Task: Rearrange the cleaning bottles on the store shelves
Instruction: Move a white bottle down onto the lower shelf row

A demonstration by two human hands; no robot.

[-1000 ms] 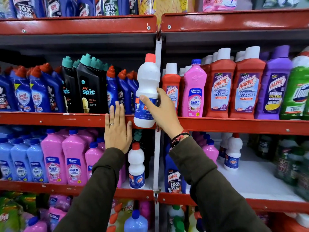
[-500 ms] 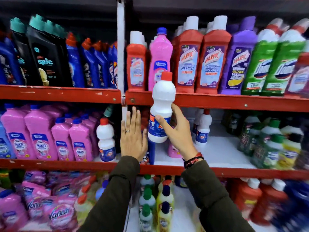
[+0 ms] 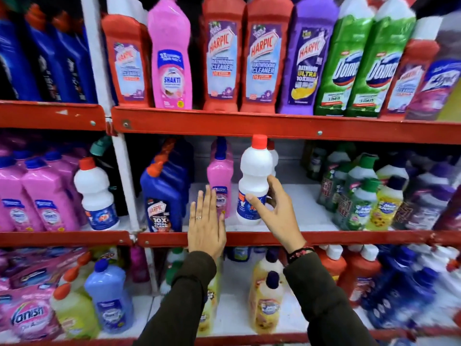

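A white bottle with a red cap and blue label [image 3: 254, 176] stands upright on the white floor of the middle shelf [image 3: 299, 208], right of the upright post. My right hand [image 3: 277, 211] is wrapped around its lower part. A second white bottle is partly hidden just behind it. My left hand [image 3: 205, 221] is flat, fingers together, in front of a small pink Shakti bottle [image 3: 220, 176] to the left. Another matching white bottle [image 3: 96, 196] stands left of the post.
Blue Harpic bottles [image 3: 162, 193] stand left of the pink one. Green and yellow bottles [image 3: 361, 196] crowd the shelf's right end. Red, purple and green bottles fill the upper shelf [image 3: 249, 123]. Yellow and blue bottles stand on the lower shelf.
My right hand carried the white bottle down from the upper left shelf to the middle shelf right of the post. My left hand dropped alongside it. The view tilted down and right.
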